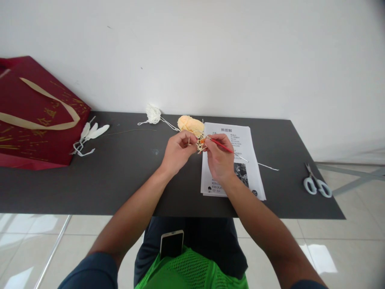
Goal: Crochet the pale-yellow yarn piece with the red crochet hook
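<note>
My right hand [220, 154] grips a crochet hook [222, 146] with a red handle and a metal shaft. Between my fingertips is a small crochet piece [200, 143] in cream yarn with a bit of orange at its edge. My left hand [179, 150] pinches that piece from the left side. Just behind my hands lies a pale yellow yarn ball [190, 125]. Under my right hand are printed sheets [255, 176] with text and a dark picture, partly covered by the hand. Fine stitches are too small to make out.
White yarn [153, 114] lies bundled near the wall, its strand running toward my hands. At left stand a red gift bag [39, 116] and white crocheted pieces [93, 133]. Scissors [316, 184] rest by the right edge of the dark table [129, 180]. A phone [171, 244] is on my lap.
</note>
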### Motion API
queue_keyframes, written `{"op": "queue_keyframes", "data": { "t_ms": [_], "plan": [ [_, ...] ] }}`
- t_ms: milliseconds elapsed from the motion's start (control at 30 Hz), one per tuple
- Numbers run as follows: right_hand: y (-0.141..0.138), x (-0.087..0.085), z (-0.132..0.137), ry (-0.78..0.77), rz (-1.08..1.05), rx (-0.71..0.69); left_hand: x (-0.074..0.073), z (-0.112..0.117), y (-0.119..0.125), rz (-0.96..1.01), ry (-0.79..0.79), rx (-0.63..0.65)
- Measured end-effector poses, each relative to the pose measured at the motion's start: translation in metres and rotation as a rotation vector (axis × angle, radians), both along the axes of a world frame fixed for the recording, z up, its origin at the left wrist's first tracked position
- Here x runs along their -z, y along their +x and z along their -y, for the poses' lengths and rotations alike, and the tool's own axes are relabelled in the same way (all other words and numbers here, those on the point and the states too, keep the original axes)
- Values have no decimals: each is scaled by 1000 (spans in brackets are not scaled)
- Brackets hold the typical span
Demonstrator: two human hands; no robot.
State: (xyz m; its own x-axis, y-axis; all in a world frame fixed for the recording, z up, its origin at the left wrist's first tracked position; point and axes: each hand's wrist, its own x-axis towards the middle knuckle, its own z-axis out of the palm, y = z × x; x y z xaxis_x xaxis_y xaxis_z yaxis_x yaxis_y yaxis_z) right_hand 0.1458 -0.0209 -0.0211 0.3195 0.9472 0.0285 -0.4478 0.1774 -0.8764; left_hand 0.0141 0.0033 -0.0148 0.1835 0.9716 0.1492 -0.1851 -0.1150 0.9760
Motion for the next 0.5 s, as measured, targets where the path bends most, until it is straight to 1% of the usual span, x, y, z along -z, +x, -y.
{"op": "queue_keyframes", "data": {
  "t_ms": [100,133,167,233,267,300,400,433,500],
  "plan": [
    [3,-6,-1,-9,-95,-80,2,-5,-7,-299,176,-29],
    [4,-7,-1,-12,-115,-118,2,-6,-9,-400,210,-37],
    [4,-8,0,-14,-128,-155,1,-7,-10,-474,220,-33],
    [5,-8,1,-13,-138,-207,-1,-7,-11,-527,201,-3],
    [4,-8,1,-9,-138,-223,-3,-6,-11,-491,160,27],
    [4,-7,2,-4,-138,-230,-4,-5,-10,-413,103,61],
    [3,-6,3,15,-125,-222,-9,-1,-7,-39,-72,154],
    [3,-5,3,14,-111,-214,-11,0,-5,75,-100,172],
    [2,-5,3,10,-76,-197,-12,4,-1,190,-126,183]
  ]
}}
